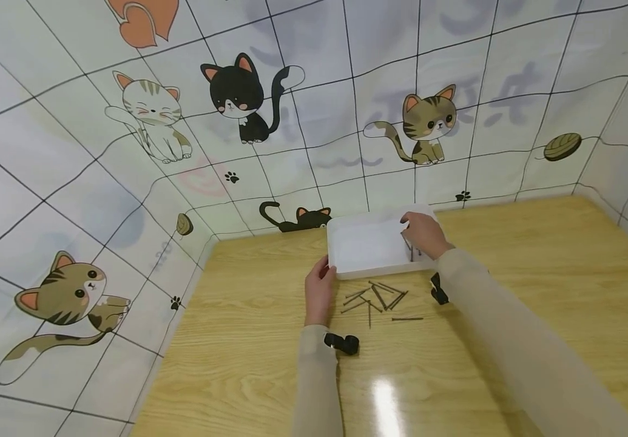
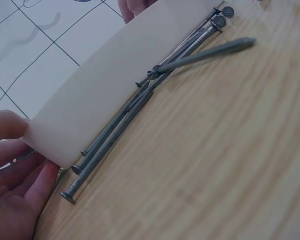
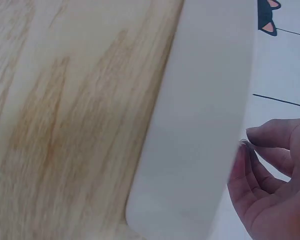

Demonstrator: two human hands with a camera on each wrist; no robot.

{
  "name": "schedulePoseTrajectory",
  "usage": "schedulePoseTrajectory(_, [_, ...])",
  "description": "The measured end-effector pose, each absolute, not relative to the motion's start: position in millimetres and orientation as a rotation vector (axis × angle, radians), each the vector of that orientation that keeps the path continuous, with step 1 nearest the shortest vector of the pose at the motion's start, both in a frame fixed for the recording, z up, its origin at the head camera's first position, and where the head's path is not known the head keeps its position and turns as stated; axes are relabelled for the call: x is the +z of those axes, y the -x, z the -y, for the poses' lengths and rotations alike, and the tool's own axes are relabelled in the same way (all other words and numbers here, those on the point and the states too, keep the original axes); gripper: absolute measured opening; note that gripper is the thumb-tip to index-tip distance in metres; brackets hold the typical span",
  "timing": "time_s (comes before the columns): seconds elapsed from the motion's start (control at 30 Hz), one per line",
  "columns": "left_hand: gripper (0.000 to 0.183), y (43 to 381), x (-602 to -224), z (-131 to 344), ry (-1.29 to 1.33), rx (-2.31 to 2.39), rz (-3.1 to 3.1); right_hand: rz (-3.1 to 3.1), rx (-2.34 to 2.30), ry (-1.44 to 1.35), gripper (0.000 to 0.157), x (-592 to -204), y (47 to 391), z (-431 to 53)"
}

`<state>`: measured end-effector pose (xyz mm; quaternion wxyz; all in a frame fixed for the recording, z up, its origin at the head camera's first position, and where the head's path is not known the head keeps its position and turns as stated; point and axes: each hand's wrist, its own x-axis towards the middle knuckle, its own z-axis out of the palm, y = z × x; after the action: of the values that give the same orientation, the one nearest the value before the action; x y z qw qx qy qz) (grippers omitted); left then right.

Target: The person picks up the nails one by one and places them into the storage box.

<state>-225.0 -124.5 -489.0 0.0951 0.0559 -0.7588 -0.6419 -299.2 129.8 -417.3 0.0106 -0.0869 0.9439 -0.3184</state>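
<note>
A shallow white tray [image 1: 368, 243] sits at the back of the table by the wall. My left hand [image 1: 319, 291] grips its front left corner, thumb at the rim and fingers against the outer side. Over the tray's right end, my right hand [image 1: 425, 233] pinches a thin nail [image 1: 406, 241] between curled fingertips. In the right wrist view those fingertips [image 3: 251, 134] show just past the tray's wall, which hides the inside. Below the right hand, more nails [image 1: 412, 254] show in the tray. Several loose grey nails [image 2: 110, 135] lie along the tray's front side.
The wooden table [image 1: 248, 340] has a single nail [image 1: 408, 318] lying apart from the front pile. A wall covering [image 1: 335, 109] with printed cats rises right behind the tray. Black camera straps [image 1: 342, 344] are on both wrists.
</note>
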Motion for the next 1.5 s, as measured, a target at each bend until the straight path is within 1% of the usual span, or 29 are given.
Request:
schedulePoseTrajectory(0.33, [0.041, 225.3, -487.2, 125.5, -0.174, -1.885, 2.273, -2.982, -1.105, 0.228, 0.031, -401.5, 282.2, -134.0])
schedulePoseTrajectory(0.53, [0.041, 223.1, -485.8, 125.1, -0.194, -1.893, 2.272, -2.982, -1.192, 0.312, 0.026, -401.2, 268.6, -136.9])
schedulePoseTrajectory(0.63, [0.040, 223.0, -485.9, 126.3, -0.197, -1.902, 2.266, -2.976, -1.228, 0.353, 0.025, -402.8, 260.8, -135.7])
schedulePoseTrajectory(0.87, [0.040, 221.3, -484.2, 124.7, -0.189, -1.905, 2.279, -2.906, -1.313, 0.376, 0.029, -408.6, 241.5, -135.9])
schedulePoseTrajectory(1.3, [0.041, 222.8, -485.8, 125.0, -0.187, -1.928, 2.275, -2.775, -1.548, 0.317, 0.030, -429.8, 209.1, -136.5])
schedulePoseTrajectory(1.5, [0.041, 225.6, -487.9, 125.4, -0.178, -1.936, 2.260, -2.740, -1.620, 0.310, 0.030, -437.1, 200.4, -133.8])
